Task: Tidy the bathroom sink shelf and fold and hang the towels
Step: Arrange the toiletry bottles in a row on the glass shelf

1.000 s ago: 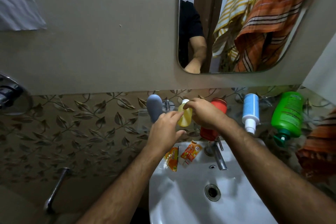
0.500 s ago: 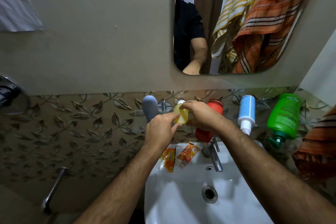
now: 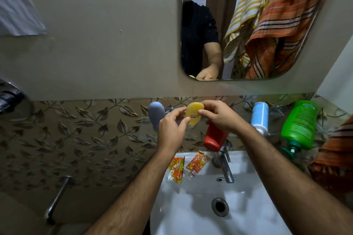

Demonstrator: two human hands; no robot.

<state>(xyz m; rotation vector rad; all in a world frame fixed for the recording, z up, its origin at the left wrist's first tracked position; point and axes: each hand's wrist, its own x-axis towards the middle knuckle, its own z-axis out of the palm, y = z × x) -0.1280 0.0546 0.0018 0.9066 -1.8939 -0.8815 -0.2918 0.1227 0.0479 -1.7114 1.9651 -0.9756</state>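
Observation:
A small yellow bottle (image 3: 193,113) is held up in front of the glass shelf (image 3: 145,129), its base turned toward me. My left hand (image 3: 172,131) pinches its lower left side and my right hand (image 3: 219,116) grips its right side. On the shelf stand a grey bottle (image 3: 155,114), a red bottle (image 3: 214,139) partly behind my right wrist, a white and blue bottle (image 3: 260,116) and a green pump bottle (image 3: 299,125). An orange striped towel (image 3: 336,154) lies bunched at the right edge.
The white sink (image 3: 191,206) sits below with a chrome tap (image 3: 226,170) and two orange sachets (image 3: 188,166) on its rim. The mirror (image 3: 248,25) reflects hanging orange and yellow striped towels. A white cloth (image 3: 17,5) hangs at the upper left.
Both hands have lifted the yellow bottle a little and tipped it, so that its base now faces me instead of its side and white cap.

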